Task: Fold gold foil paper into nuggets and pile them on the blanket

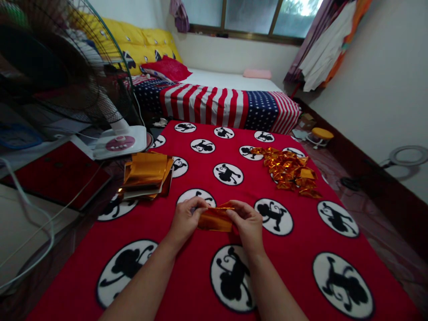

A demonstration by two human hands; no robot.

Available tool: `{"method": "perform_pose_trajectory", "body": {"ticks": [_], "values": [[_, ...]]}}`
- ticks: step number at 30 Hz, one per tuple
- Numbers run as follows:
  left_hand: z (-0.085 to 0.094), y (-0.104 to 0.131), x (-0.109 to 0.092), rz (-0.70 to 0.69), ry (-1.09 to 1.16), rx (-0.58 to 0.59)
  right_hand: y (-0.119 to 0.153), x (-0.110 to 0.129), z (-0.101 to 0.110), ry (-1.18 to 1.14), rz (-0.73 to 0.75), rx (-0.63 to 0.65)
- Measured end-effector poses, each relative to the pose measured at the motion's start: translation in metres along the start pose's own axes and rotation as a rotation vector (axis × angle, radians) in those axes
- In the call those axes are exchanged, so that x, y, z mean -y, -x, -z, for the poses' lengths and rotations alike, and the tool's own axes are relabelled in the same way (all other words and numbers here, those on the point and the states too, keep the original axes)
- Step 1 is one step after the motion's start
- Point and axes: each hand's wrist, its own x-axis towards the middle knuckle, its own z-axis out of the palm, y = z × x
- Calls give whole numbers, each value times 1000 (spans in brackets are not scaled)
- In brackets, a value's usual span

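Between my two hands is a sheet of shiny gold foil paper (216, 221), its upper edge folded over. My left hand (187, 217) pinches its left end between thumb and fingers. At the right end, my right hand (246, 219) grips it the same way, thumb in front. Off to the left lies a stack of flat gold foil sheets (147, 171), some with pale edges showing. Over on the right sits a pile of folded gold foil pieces (289, 169), crumpled-looking and glossy.
A red cloth with monkey prints in white circles (234, 191) covers the surface under my hands. At left stands a fan (120, 140) with its wire cage. A bed with a striped, starred cover (214, 104) is beyond. A yellow stool (322, 133) stands by the right wall.
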Motion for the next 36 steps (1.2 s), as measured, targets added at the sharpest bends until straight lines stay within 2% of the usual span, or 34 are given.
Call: {"method": "perform_pose_trajectory", "body": {"ticks": [3, 9, 16, 36], "values": [[1, 0, 0, -12, -6, -1, -1, 0, 1, 35, 6, 10], [2, 0, 1, -32, -13, -4, -2, 2, 4, 113, 156, 22], [3, 0, -2, -9, -19, -5, -3, 1, 5, 177, 208, 8], [2, 0, -1, -27, -2, -33, -4, 5, 6, 46, 34, 46]]}}
